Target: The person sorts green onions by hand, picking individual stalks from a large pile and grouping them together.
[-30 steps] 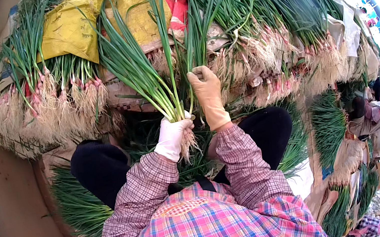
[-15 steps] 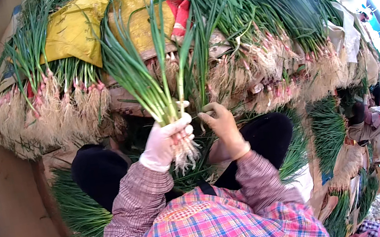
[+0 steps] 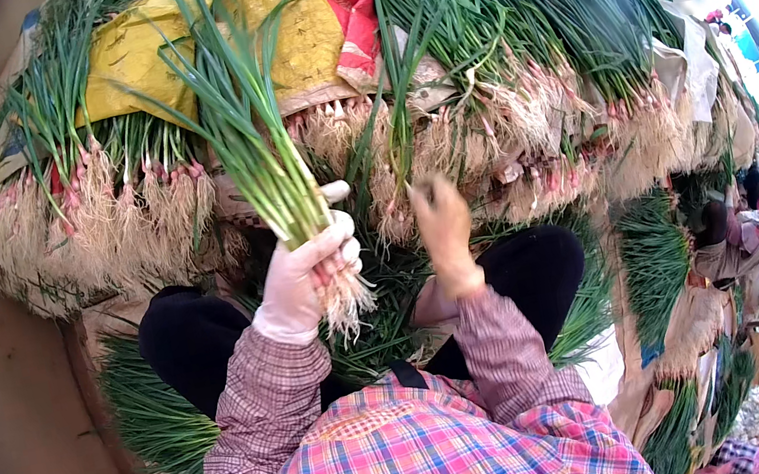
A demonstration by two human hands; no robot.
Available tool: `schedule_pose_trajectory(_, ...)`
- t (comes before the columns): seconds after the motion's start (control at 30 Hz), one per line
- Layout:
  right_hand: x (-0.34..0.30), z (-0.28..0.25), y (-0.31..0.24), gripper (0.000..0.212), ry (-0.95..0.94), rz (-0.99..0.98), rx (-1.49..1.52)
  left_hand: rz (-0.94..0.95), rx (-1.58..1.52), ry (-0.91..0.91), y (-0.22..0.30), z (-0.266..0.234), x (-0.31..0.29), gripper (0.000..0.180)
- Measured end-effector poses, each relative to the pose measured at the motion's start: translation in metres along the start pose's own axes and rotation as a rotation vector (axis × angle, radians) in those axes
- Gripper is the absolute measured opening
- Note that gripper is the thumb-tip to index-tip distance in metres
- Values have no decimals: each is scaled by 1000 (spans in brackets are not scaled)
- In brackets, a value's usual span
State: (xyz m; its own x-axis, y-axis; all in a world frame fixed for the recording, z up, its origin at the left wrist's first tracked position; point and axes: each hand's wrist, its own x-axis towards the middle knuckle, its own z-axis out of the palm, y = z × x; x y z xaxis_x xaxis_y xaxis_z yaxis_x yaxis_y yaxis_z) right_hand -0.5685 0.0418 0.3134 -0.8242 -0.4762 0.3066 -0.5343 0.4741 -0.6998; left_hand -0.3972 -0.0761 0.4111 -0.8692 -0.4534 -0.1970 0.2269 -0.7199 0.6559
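My left hand (image 3: 312,267), in a thin white glove, is closed round a bunch of spring onions (image 3: 271,170). The green leaves point up and away from me, while the pinkish bulbs and pale roots hang below my fist. To its right is my right hand (image 3: 446,233), in a tan glove, apart from the bunch. Its fingers are blurred, so whether they grip anything is unclear. Just beyond them, a few loose green stalks (image 3: 402,136) lean against the edge of the pile.
A large heap of spring onions (image 3: 563,12) spans the far side, roots toward me, partly covered by yellow sacking (image 3: 289,40). Cut green leaves (image 3: 381,333) lie between my knees. More bundles (image 3: 151,409) lie at left and right. Other people (image 3: 754,232) sit at far right.
My left hand has moved a little left with the bunch, whose leaves have swung left. My right hand has lifted slightly away from me and its fingers have blurred.
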Motion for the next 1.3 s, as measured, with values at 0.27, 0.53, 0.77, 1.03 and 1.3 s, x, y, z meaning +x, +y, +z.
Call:
schedule_pose_trajectory(0.27, 46, -4, -24, 15, -232, 492, 817, -117, 132, 146, -49, -35, 27, 19)
schedule_pose_trajectory(0.53, 20, 10, -40, 19, -418, 552, 1016, -164, 23, 123, -64, -26, 32, 9)
schedule_pose_trajectory(0.77, 12, 19, -35, 19, -219, 698, 1120, -117, 139, 144, -72, -22, 36, 9)
schedule_pose_trajectory(1.03, 9, -1, 4, 15, -187, 535, 878, -129, 135, -2, -45, -27, 23, 20)
schedule_pose_trajectory(1.3, -21, 50, -11, 26, -147, 7, 48, 10, -109, -132, -23, -28, 16, 43)
